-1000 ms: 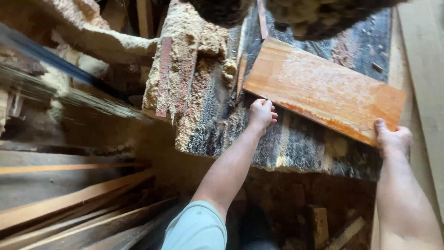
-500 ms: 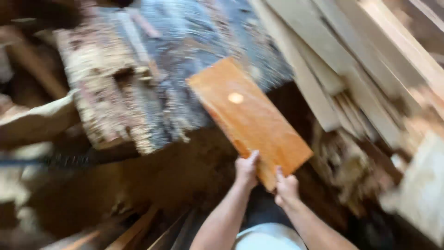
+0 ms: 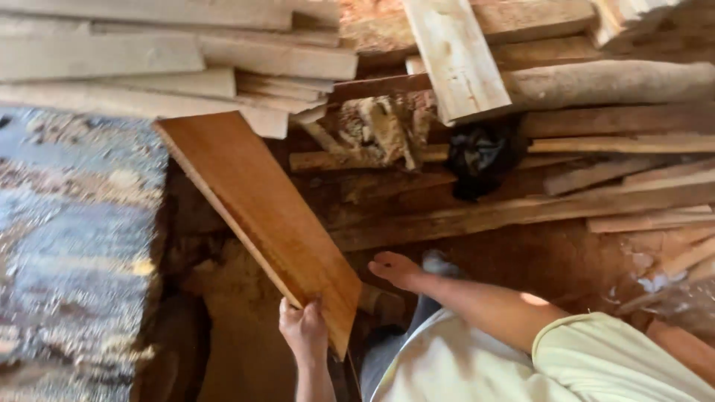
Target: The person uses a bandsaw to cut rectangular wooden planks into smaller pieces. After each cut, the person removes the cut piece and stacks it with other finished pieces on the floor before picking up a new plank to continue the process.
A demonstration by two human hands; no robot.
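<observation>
A smooth orange-brown board (image 3: 261,212) slants from the upper left down to the bottom centre, above a dark gap in the wood pile. My left hand (image 3: 304,331) grips its near end from below, with the fingers wrapped over the edge. My right hand (image 3: 396,269) hovers just right of the board's near corner, fingers apart, holding nothing and not touching the board. A pale short sleeve (image 3: 596,350) covers my right upper arm.
Pale sawn planks (image 3: 186,63) are stacked across the top, with a wide one (image 3: 454,56) leaning over them. A round log (image 3: 618,82) lies at the upper right. A rough grey bark slab (image 3: 74,231) fills the left. A black object (image 3: 484,156) sits among long slats (image 3: 521,212).
My view has swung to the right over the plank pile. Both hands held the board's near end; now my right hand has let go and only my left grips it.
</observation>
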